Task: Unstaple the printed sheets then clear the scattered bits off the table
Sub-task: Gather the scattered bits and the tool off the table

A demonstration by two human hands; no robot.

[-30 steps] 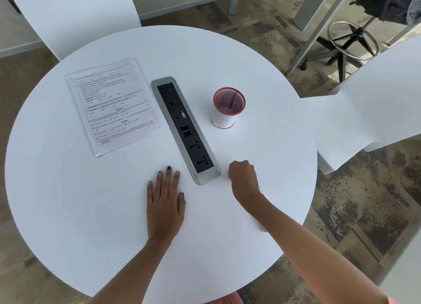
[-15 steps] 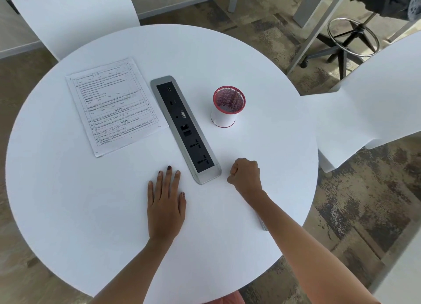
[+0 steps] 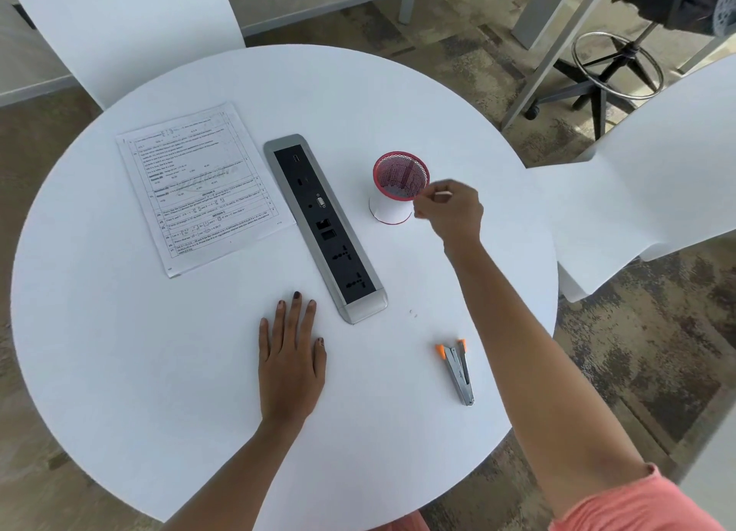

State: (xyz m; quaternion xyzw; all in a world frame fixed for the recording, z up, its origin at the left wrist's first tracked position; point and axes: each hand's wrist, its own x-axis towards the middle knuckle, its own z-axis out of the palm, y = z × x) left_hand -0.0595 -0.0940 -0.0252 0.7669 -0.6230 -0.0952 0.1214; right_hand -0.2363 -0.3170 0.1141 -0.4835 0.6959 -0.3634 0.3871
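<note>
Printed sheets: 11 o'clock, flat; unstapling is probably done.
Left hand: 6 o'clock, flat, fingers straight.
Right hand: 2 o'clock, at the mesh cup; fingers bunched, contents unclear.
Bits: 4 o'clock, uncleared.

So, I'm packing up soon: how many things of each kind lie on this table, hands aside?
Stack of printed sheets: 1
Socket panel: 1
Red mesh cup: 1
Stapler: 1
Tiny loose bits: 2
Total: 6
</note>
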